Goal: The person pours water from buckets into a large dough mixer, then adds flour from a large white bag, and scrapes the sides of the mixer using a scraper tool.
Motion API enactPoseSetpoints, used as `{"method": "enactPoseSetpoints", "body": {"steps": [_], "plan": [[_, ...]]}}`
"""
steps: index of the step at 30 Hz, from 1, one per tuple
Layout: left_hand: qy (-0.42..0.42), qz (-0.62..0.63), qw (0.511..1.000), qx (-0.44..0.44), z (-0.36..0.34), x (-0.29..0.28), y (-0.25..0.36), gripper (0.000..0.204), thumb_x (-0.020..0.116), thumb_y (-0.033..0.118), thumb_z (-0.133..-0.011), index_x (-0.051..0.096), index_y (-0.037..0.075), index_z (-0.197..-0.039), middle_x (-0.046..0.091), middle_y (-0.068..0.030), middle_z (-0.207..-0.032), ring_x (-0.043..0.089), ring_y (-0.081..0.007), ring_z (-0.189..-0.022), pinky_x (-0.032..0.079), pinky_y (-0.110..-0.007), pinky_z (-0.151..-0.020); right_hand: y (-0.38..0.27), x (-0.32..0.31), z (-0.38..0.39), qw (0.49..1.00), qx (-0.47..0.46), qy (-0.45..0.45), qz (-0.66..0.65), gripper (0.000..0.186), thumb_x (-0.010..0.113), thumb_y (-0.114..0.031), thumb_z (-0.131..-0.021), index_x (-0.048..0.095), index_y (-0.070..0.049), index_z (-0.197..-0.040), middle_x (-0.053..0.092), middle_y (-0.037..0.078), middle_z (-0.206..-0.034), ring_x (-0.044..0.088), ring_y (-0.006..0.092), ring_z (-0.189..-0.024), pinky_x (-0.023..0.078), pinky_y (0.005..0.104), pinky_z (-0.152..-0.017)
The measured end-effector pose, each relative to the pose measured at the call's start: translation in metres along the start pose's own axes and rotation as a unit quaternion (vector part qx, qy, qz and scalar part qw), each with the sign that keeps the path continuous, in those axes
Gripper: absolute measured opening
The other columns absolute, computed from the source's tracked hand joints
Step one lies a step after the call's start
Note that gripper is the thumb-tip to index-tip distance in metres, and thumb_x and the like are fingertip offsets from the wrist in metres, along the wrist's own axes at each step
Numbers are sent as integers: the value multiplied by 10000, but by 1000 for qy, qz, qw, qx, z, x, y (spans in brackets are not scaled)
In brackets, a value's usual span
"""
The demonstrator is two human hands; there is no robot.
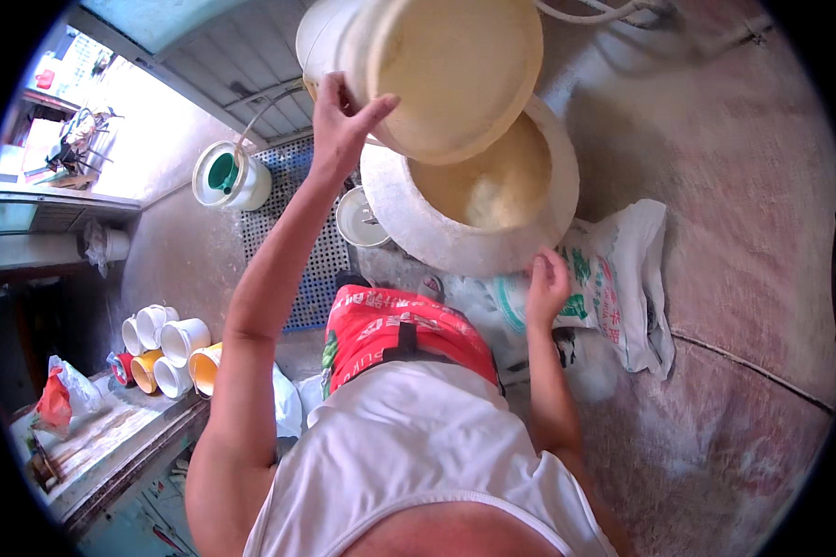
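Observation:
A large cream plastic bucket (446, 65) is tipped on its side over the mouth of a wide, pale-rimmed tub (409, 223), whose inside holds yellowish material with a whitish patch. My left hand (348, 121) grips the bucket at its near left edge, thumb along it. Just below the tub's front right rim is my right hand (548, 283), its fingers curled closed; whether anything is in them I cannot make out. Behind that hand lies a white printed sack (627, 297), partly under the rim.
A white bucket (255, 186) with green inside and a hose stands on perforated matting (288, 260), near a small white bucket (362, 218). Several white and yellow buckets (186, 339) and plastic bags (56, 395) sit on a left bench (111, 436). A cable (752, 367) crosses the right floor.

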State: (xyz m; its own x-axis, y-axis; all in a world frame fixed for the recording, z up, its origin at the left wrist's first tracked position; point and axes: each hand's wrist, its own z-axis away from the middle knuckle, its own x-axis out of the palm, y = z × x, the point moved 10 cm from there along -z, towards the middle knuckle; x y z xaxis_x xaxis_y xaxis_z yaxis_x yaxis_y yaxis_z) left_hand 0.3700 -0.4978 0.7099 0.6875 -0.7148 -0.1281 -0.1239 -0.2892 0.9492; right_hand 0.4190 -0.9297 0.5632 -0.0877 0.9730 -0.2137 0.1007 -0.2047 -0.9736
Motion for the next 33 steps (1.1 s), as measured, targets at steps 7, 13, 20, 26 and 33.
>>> {"method": "enactPoseSetpoints", "body": {"steps": [7, 13, 20, 26, 33], "plan": [[171, 175, 969, -33, -7, -114, -65, 309, 584, 44, -779, 511, -42, -1067, 589, -97, -969, 577, -158, -858, 462, -271, -799, -61, 159, 14, 974, 55, -205, -79, 266, 601, -77, -899, 588, 30, -1142, 582, 105, -1117, 606, 151, -902, 528, 272, -791], [259, 322, 905, -104, 45, -212, -153, 305, 561, 73, -747, 468, -16, -1023, 544, -78, -941, 560, -147, -857, 479, -286, -788, -62, 382, 65, 855, 251, -367, -268, 522, 616, -308, -918, 469, 29, -1288, 611, 130, -1123, 619, 201, -993, 500, 362, -890], [279, 248, 893, -252, 82, -310, -362, 325, 564, 82, -761, 464, -9, -1056, 559, -85, -993, 545, -145, -919, 456, -291, -840, 65, 575, 105, 791, 458, -281, -292, 373, 527, -169, -932, 457, -8, -1261, 545, 160, -1210, 571, 289, -1087, 501, 451, -929], [128, -30, 895, -427, 92, -409, -573, 584, 718, 317, -764, 449, -40, -1139, 546, -84, -866, 528, -155, -775, 462, -292, -707, 215, 729, 140, 779, 553, -214, -204, 424, 521, -209, -889, 445, 23, -1235, 546, 165, -1181, 560, 314, -1084, 490, 460, -950], [288, 40, 811, -509, 110, -588, -704, 528, 643, 295, -882, 451, 11, -1283, 575, -58, -938, 549, -102, -760, 488, -237, -641, 429, 915, 123, 740, 598, -221, -215, 364, 472, -239, -902, 462, 54, -1118, 560, 225, -1110, 571, 340, -1040, 499, 459, -944]]}}
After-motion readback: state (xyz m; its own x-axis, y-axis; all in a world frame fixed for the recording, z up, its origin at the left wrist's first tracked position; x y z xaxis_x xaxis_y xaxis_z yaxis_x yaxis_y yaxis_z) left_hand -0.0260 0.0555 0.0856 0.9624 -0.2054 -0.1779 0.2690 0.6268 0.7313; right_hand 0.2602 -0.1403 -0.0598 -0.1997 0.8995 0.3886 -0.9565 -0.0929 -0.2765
